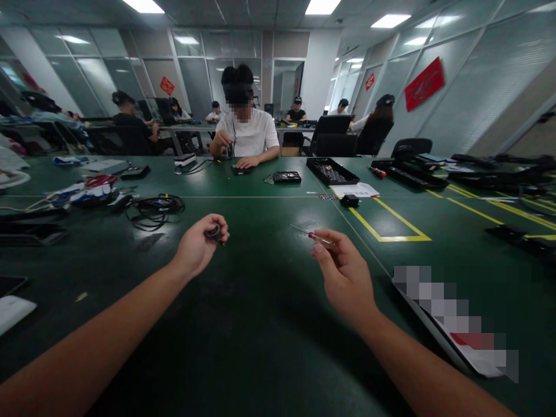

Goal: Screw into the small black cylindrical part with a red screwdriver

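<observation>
My right hand (343, 269) is closed around the clear handle of a screwdriver (324, 239), whose thin metal shaft points left and slightly up. The handle has a red collar where the shaft begins. To the left, my left hand (200, 243) is curled around a small dark round object (214, 233); its exact kind is hard to make out, as the fingers and palm cover part of it. Both hands are held above the green tabletop (256, 301), apart from each other.
Tangled black cable (156, 208) lies at left. Across the table a person (249, 136) works on a dark device (241, 169). Nearby are a hard drive (286, 177), a black tray of parts (332, 171), a small black block (350, 200) and yellow tape (403, 238). A partly blurred white item (452, 327) lies right.
</observation>
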`<control>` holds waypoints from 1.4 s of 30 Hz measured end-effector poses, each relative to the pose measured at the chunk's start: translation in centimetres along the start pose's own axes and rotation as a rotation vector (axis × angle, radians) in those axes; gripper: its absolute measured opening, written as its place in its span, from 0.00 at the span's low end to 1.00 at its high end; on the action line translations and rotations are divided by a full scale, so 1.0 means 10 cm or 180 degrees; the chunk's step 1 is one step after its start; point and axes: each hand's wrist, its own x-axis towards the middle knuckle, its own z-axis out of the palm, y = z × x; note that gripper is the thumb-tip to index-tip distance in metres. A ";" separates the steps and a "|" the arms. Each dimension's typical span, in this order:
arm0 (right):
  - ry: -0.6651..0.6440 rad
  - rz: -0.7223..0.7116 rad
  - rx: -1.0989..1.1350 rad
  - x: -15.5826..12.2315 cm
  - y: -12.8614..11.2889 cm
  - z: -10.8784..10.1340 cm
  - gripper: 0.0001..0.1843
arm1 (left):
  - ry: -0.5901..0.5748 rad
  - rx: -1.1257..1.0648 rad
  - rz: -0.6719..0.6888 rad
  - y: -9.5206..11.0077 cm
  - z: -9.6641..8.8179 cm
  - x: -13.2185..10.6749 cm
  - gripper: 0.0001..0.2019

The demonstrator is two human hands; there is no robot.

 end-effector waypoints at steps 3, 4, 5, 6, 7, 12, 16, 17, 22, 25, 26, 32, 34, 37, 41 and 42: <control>-0.0012 0.0082 0.0009 0.01 -0.03 -0.02 0.14 | -0.0407 -0.0074 -0.0177 -0.16 0.34 -0.04 0.08; -0.0052 0.0099 -0.0018 0.01 -0.03 -0.02 0.13 | -0.0476 -0.0085 -0.0223 -0.21 0.44 -0.05 0.12; -0.0102 0.0094 -0.0058 0.01 -0.04 -0.03 0.13 | -0.0518 -0.0062 -0.0262 -0.27 0.54 -0.06 0.16; -0.0163 0.0073 -0.0098 0.00 -0.05 -0.03 0.13 | -0.0537 0.0005 -0.0282 -0.32 0.62 -0.07 0.20; -0.0218 0.0035 -0.0128 0.00 -0.05 -0.03 0.13 | -0.0550 0.0115 -0.0289 -0.39 0.70 -0.08 0.22; -0.0348 -0.0119 -0.0161 -0.03 -0.07 -0.04 0.13 | -0.0777 0.1039 0.0127 -0.69 0.85 -0.14 0.15; -0.0294 -0.0166 -0.0115 -0.03 -0.08 -0.04 0.12 | -0.1304 0.1383 0.0349 -0.83 0.77 -0.20 0.14; -0.0238 -0.0170 -0.0070 -0.03 -0.08 -0.04 0.12 | -0.1360 0.1498 0.0396 -0.84 0.75 -0.22 0.14; 0.0202 -0.0080 0.0115 -0.01 -0.08 0.00 0.11 | -0.1293 0.1836 0.0539 -0.85 0.73 -0.23 0.15; 0.0302 -0.0063 0.0086 0.01 -0.07 0.01 0.12 | -0.1275 0.1821 0.0594 -0.84 0.73 -0.22 0.14; 0.0303 -0.0061 0.0037 0.01 -0.06 0.01 0.12 | -0.1269 0.1814 0.0604 -0.84 0.73 -0.22 0.14; 0.0173 -0.0039 -0.0166 0.01 -0.01 0.01 0.11 | -0.1271 0.1683 0.0601 -0.86 0.71 -0.21 0.15; 0.0149 -0.0030 -0.0203 0.01 0.00 0.02 0.11 | -0.1283 0.1646 0.0584 -0.86 0.71 -0.21 0.16; 0.0171 -0.0022 -0.0253 0.03 0.00 0.02 0.11 | -0.1277 0.1656 0.0585 -0.86 0.71 -0.21 0.16; 0.0086 0.0019 -0.0268 0.04 0.00 0.01 0.11 | -0.1289 0.1658 0.0631 -0.88 0.70 -0.20 0.17; 0.0012 0.0040 -0.0244 0.04 0.00 0.00 0.11 | -0.1270 0.1653 0.0637 -0.88 0.70 -0.20 0.18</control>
